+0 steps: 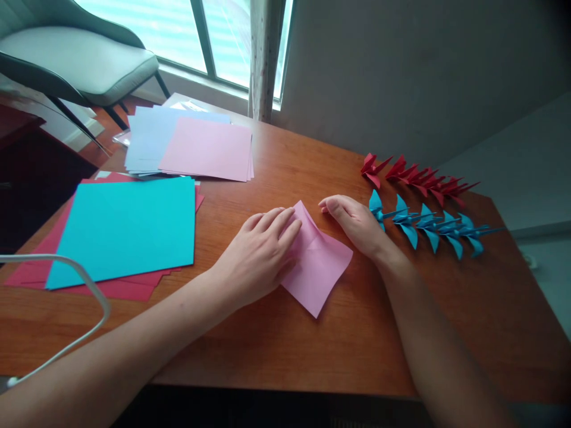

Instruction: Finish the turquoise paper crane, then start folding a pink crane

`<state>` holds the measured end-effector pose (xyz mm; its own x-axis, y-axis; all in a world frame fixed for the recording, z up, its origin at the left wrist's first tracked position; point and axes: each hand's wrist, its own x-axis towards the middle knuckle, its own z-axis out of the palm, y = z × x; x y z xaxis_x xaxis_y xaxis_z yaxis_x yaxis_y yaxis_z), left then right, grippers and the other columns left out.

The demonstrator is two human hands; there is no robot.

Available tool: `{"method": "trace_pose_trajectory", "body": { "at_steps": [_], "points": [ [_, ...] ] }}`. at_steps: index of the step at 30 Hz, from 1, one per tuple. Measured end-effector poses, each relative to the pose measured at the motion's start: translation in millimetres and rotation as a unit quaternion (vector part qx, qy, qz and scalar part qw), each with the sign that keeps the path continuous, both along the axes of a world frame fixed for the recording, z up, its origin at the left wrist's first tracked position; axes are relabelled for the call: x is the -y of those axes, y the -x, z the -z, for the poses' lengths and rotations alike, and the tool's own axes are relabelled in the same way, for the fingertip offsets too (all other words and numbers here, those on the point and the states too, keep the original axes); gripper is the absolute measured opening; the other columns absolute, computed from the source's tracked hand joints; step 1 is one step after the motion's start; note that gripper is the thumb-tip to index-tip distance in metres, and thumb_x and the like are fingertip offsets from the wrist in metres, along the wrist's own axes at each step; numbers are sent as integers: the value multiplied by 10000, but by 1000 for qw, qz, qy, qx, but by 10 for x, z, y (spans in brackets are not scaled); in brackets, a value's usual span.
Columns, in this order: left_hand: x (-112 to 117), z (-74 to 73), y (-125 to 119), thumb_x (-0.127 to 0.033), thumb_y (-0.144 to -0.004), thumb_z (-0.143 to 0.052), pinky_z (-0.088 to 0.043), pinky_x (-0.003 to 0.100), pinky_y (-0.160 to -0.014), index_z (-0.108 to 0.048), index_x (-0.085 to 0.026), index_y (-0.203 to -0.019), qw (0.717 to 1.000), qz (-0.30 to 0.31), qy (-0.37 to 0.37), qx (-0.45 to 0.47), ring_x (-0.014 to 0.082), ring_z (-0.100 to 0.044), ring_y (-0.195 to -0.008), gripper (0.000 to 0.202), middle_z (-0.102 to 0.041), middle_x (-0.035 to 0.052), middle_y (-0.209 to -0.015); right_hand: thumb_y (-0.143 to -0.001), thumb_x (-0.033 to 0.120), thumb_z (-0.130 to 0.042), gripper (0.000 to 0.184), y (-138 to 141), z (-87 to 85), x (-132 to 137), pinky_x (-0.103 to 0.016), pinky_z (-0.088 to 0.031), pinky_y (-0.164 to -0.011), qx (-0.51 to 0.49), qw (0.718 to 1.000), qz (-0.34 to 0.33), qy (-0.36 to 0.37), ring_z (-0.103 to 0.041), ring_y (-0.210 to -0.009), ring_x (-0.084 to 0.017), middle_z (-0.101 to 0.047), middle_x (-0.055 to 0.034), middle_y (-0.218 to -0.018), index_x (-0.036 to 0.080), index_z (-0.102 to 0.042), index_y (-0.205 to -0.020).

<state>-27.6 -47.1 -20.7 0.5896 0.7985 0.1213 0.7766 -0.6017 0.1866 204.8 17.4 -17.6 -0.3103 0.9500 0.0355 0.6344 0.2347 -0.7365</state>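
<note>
A square of pink paper [316,273] with crease lines lies turned like a diamond on the table, its right side curling up slightly. My left hand [263,249] rests over its left corner, fingers stretched out and a little apart; the thumb is partly hidden beneath. To the right of the paper, my right hand [352,220] is held on edge, fingers loosely extended, with nothing in it. Just beyond that hand stands a row of blue folded paper cranes [430,226], and behind it a row of red paper cranes [419,178].
On the left, turquoise sheets [129,229] overlap red sheets [138,288]. Farther back lie pink sheets [209,148] on pale blue sheets [145,137]. A white cable [96,291] arcs over the left front of the wooden table [357,356]. A chair [80,59] stands by the window.
</note>
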Motion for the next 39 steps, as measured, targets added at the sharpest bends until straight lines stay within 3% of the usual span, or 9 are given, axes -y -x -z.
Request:
{"method": "trace_pose_trajectory", "body": {
  "at_steps": [4,8,12,17,20,23,30,36,39],
  "points": [
    [-11,2,8,-383,-1008,-439,-377,507,-1096,-460,-92,-1455,999,-35,-9,3,358,-422,-1400,533,-462,193,-1542,-917,565,-601,495,-55,-82,296,-373,-548,-852,-24,998,13,62,-674,-1030,-226,-705,-82,-1166,238,-592,-1289],
    [-23,12,6,-378,-1009,-434,-362,513,-1114,-495,-115,-1422,1000,-24,-3,-2,356,-437,-1387,494,-498,182,-1510,-864,303,-674,322,-53,-46,396,-363,-573,-745,39,998,44,-6,-689,-870,-211,-729,-67,-1030,220,-648,-1175],
    [-33,26,11,-385,-1003,-448,-363,508,-1119,-506,-144,-1408,1000,-24,-7,5,353,-444,-1385,475,-499,169,-1510,-865,165,-610,266,-93,59,345,-405,-552,-823,122,988,24,-92,-669,-900,-232,-707,-60,-962,221,-661,-1120],
    [-36,25,10,-369,-991,-467,-373,522,-1119,-509,-147,-1405,1000,-21,-7,11,357,-447,-1381,472,-503,175,-1502,-916,124,-518,354,-18,123,381,-457,-493,-921,211,961,-9,-181,-577,-1073,-291,-664,-110,-1146,228,-635,-1234],
    [-36,11,13,-350,-990,-465,-374,527,-1124,-500,-126,-1416,1000,-18,-1,1,362,-438,-1387,483,-494,181,-1509,-944,97,-440,368,117,136,444,-444,-479,-885,245,944,-51,-217,-549,-1037,-290,-656,-124,-1146,195,-653,-1228],
    [-40,3,17,-318,-973,-487,-381,526,-1126,-497,-118,-1417,1000,-19,3,2,360,-436,-1390,487,-485,179,-1518,-997,200,-431,313,233,157,488,-427,-475,-868,251,940,-89,-212,-555,-978,-272,-657,-118,-1073,192,-661,-1208],
    [-73,-23,17,-244,-955,-512,-519,446,-996,-500,-162,-1398,992,-61,20,107,284,-599,-1216,451,-592,139,-1403,-1015,336,-444,366,310,174,555,-411,-513,-817,271,942,-85,-181,-588,-982,-278,-647,-140,-1105,170,-585,-1310],
    [-110,-128,49,-273,-901,-612,-559,396,-909,-585,-186,-1297,946,-136,97,276,232,-658,-1067,406,-615,123,-1331,-1007,333,-470,359,343,179,612,-393,-538,-776,271,945,-67,-170,-628,-979,-271,-660,-145,-1164,156,-593,-1295],
    [-132,-153,46,-360,-877,-676,-559,377,-905,-598,-178,-1262,860,-184,222,420,238,-661,-1098,432,-648,124,-1297,-1008,335,-466,389,357,185,631,-391,-548,-752,273,945,-55,-171,-639,-981,-271,-663,-157,-1198,131,-581,-1318]
  ]
}}
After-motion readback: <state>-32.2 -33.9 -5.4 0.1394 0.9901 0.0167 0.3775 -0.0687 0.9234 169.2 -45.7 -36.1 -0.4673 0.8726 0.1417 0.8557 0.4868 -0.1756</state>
